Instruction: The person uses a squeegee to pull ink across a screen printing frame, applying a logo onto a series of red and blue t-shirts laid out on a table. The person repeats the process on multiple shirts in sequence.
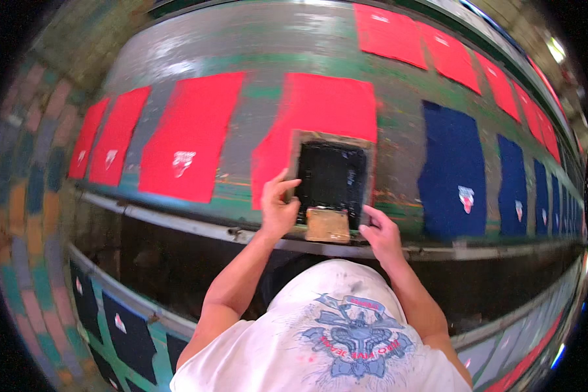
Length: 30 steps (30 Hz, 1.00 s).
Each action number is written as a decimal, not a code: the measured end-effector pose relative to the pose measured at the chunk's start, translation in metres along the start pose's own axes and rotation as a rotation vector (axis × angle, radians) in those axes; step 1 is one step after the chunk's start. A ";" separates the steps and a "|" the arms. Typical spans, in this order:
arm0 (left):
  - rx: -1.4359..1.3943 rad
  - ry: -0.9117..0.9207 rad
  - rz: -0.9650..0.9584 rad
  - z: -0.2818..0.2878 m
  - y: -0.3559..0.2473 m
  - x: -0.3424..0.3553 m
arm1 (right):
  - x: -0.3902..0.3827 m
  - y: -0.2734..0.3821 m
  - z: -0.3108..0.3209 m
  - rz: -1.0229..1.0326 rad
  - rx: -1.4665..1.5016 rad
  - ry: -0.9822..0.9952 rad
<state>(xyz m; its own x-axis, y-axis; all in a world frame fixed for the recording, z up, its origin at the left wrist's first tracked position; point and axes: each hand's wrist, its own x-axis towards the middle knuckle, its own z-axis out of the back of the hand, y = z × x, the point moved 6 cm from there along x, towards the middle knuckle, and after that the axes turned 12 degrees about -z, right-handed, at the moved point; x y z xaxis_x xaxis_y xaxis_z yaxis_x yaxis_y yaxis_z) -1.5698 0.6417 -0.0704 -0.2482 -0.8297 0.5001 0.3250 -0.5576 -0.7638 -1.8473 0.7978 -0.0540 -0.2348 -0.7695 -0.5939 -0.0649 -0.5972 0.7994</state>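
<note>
A screen printing frame (pixel 333 138) with a dark, ink-stained inside lies over the lower part of a red fabric piece (pixel 332 104). My left hand (pixel 280 208) grips its left side, thumb and fingers at the rim. At the lower right corner, my right hand (pixel 380 232) pinches the edge of the same frame. A tan, block-like piece, which looks like a squeegee (pixel 328 225), rests at the frame's near end between my hands; neither hand touches it. The frame hides the part of the red fabric under it.
The long table (pixel 398 157) bears red pieces with white prints (pixel 191 140) to the left and dark blue printed pieces (pixel 454 170) to the right. More red pieces (pixel 392 36) lie along its far side. A metal rail (pixel 176 215) edges the near side. Behind me is another table with dark pieces (pixel 129 333).
</note>
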 end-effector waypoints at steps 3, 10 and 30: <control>-0.090 0.025 0.077 0.010 -0.003 0.004 | -0.010 0.011 -0.005 0.167 -0.029 -0.007; -0.316 -0.031 0.225 -0.018 -0.023 0.035 | -0.021 0.032 0.046 0.420 -0.067 -0.066; -0.237 -0.032 0.097 -0.376 -0.237 -0.012 | -0.041 -0.071 0.421 0.371 0.269 -0.195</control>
<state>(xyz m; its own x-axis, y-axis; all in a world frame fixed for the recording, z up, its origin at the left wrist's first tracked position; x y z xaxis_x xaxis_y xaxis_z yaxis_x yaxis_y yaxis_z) -1.9870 0.7938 -0.0487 -0.1959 -0.8814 0.4298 0.1217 -0.4567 -0.8812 -2.2414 0.9670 -0.0485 -0.4650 -0.8471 -0.2574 -0.1848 -0.1915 0.9639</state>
